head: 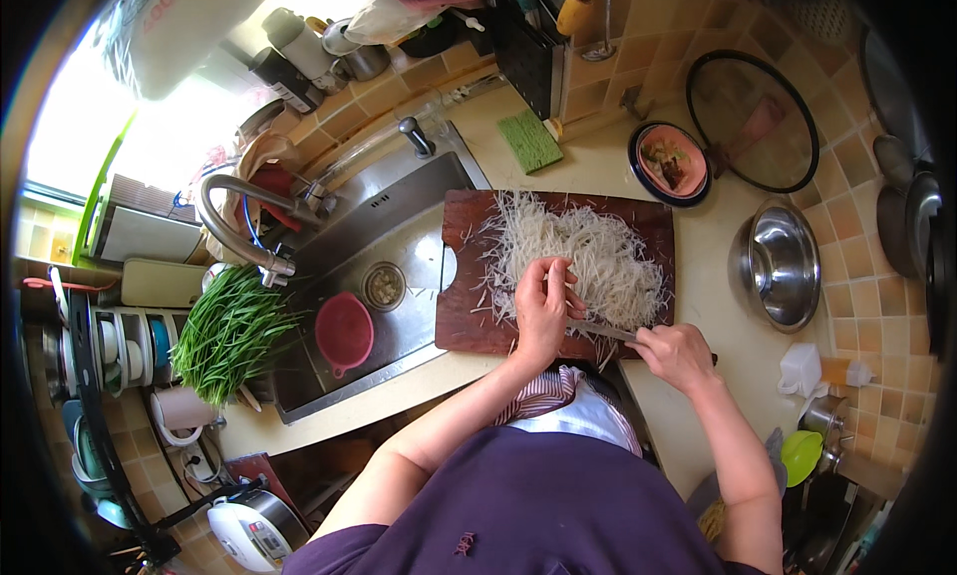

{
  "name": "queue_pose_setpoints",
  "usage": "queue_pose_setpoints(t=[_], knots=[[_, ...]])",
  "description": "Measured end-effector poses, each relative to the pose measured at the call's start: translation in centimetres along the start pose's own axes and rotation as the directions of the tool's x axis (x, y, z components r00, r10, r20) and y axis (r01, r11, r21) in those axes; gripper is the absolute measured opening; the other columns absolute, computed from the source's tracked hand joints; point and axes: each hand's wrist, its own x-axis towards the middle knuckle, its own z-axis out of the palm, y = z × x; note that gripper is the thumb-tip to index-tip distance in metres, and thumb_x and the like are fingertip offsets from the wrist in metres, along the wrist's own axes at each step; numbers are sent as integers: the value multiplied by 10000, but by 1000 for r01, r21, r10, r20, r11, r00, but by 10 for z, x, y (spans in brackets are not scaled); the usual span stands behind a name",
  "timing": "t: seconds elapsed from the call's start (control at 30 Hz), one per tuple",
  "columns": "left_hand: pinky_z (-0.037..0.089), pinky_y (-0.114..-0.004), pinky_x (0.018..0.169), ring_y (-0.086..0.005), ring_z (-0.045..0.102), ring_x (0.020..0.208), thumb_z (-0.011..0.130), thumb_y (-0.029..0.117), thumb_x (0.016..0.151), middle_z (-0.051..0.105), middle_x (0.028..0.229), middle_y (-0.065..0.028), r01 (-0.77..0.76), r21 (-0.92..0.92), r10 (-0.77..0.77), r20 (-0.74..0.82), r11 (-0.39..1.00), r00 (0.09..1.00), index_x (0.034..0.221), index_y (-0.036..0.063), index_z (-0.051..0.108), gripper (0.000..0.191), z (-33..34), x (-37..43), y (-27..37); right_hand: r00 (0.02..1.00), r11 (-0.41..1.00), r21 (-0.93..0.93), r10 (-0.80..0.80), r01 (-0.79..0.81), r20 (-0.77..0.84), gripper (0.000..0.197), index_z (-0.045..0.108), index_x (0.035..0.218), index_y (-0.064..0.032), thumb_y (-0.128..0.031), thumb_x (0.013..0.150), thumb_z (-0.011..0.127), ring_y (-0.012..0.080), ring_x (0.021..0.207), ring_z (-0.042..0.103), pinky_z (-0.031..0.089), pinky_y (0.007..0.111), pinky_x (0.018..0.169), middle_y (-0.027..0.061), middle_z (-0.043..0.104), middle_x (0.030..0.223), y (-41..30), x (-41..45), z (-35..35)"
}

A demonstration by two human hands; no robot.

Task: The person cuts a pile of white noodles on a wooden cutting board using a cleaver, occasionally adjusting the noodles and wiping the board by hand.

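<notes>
On a dark red wooden cutting board (pixel 467 306) lies a broad heap of thin white vegetable shreds (pixel 568 235). My right hand (pixel 673 351) is closed around the handle of a kitchen knife (pixel 607 330), whose blade points left along the near edge of the heap. My left hand (pixel 544 302) is raised over the left part of the shreds, beside the blade's tip, with its fingers bent together; whether it pinches any shreds cannot be told. Loose shreds are scattered around the heap and by the board's near edge.
The board overlaps a steel sink (pixel 299 373) holding a pink strainer bowl (pixel 344 334). Green chives (pixel 232 332) lie left under the faucet (pixel 247 194). A steel bowl (pixel 781 265) and a pink dish of food (pixel 673 164) stand right; a green sponge (pixel 530 141) lies behind.
</notes>
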Motion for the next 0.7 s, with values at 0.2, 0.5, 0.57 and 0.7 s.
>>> queue_pose_setpoints(t=[0.2,0.5,0.57,0.7], knots=[[526,-239,473,-120,628,563,495,237,1071,623,876,-79,22,-32,-17,150,999,989,1104,-10,557,257,-1,-23,-8,997,994,87,67,-70,35,239,615,763,-91,-269,869,735,326,564,618,500,433,521,96,605,606,-6,-45,17],[518,-245,456,-128,619,541,502,243,1068,615,840,-85,23,-7,-22,100,1000,995,1074,-27,563,277,-4,-1,-23,996,993,90,78,-81,36,244,608,778,-93,-279,887,723,328,572,629,495,445,529,112,617,601,-3,-23,26],[517,-247,451,-132,616,531,506,248,1067,611,838,-86,-7,-16,8,85,1000,996,1076,-29,562,283,-7,10,-19,999,994,100,33,-35,14,228,612,789,-103,-277,891,718,327,578,635,496,446,527,114,624,609,3,-11,28],[519,-248,481,-131,624,558,511,233,1065,610,846,-89,-28,-88,33,56,996,998,1073,-34,566,273,-10,20,3,998,1000,24,-19,20,-53,189,608,800,-118,-238,848,746,298,574,641,499,436,521,87,613,598,9,15,15]])
